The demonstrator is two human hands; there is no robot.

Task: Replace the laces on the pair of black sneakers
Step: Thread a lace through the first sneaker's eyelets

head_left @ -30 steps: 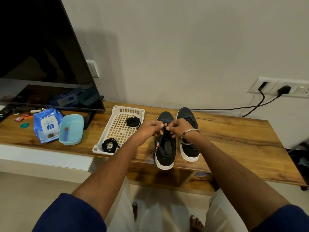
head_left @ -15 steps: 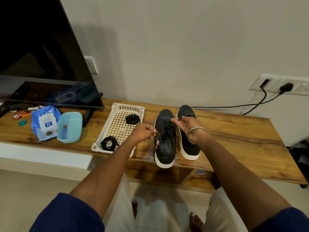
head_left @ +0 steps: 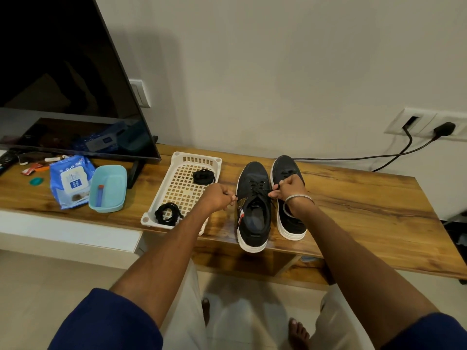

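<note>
On the counter [head_left: 353, 198], your blue tub [head_left: 108, 189] held a small tube; the white basket [head_left: 177, 188] held two coiled black laces, at 1 and 7 o'clock. Both arms reached forward. Your left hand [head_left: 218, 198] pinched one lace end at the left sneaker [head_left: 254, 205]; your right hand [head_left: 290, 189], over the right sneaker [head_left: 290, 223], pinched the other.

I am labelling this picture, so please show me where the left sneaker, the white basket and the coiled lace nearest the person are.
left sneaker [head_left: 253, 173], head view, on the black toe.
white basket [head_left: 174, 157], head view, on the far left rim corner.
coiled lace [head_left: 167, 213], head view, on the black coil itself.
</note>
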